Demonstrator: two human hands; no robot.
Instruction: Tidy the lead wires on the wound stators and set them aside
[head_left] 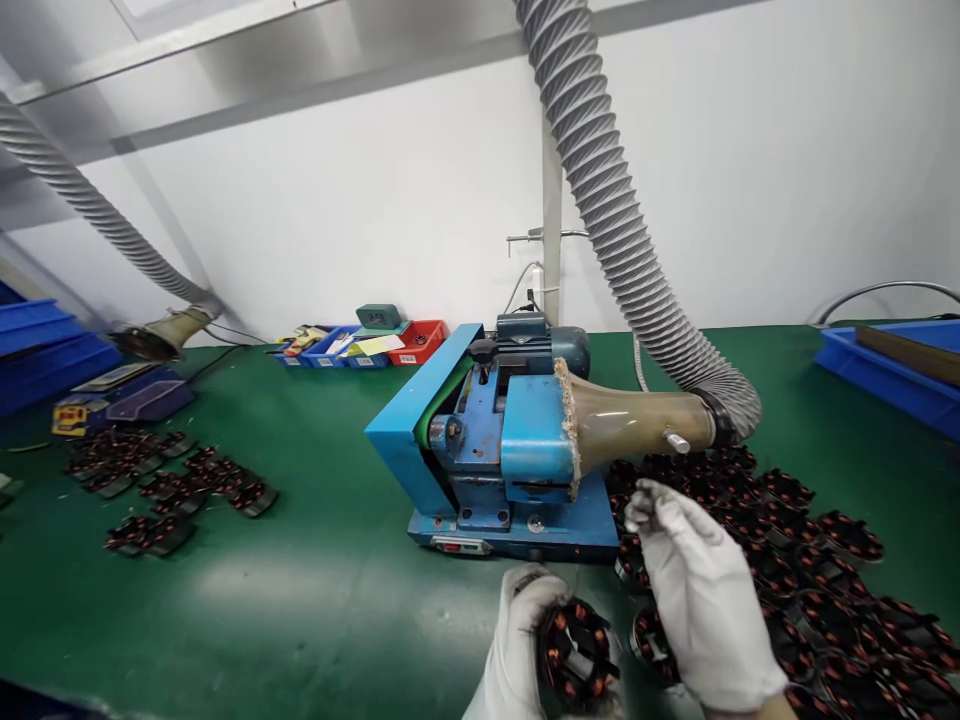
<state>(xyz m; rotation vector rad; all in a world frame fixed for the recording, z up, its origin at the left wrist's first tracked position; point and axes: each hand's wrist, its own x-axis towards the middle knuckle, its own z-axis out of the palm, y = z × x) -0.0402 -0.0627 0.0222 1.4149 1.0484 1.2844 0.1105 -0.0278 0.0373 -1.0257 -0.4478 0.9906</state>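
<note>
Nearest, toward the near edge of the green-topped workbench, the left hand in a white fabric glove holds a round black ring with copper-coloured coils, its fingers closed over the upper left of the rim and the coil face turned up toward the camera. The right hand, gloved alike, is just right of it, with fingers bent and thumb and fingertips drawn close together; whether they pinch something cannot be told. One loose ring lies between the hands. A crowded spread of similar coil-wound rings covers the workbench from beside the right hand toward the right edge.

Beyond the hands stands a blue metal belt machine with a green belt. A flared, translucent brownish funnel on its right side joins a thick grey ribbed hose that rises out of view. Toward the left edge lie smaller clusters of coil-wound rings.

Along the far edge, left of centre, sit small blue and red plastic trays with a dark green box above them. A larger blue plastic tray rests near the far edge, well to the right. Behind runs a plain white wall.
</note>
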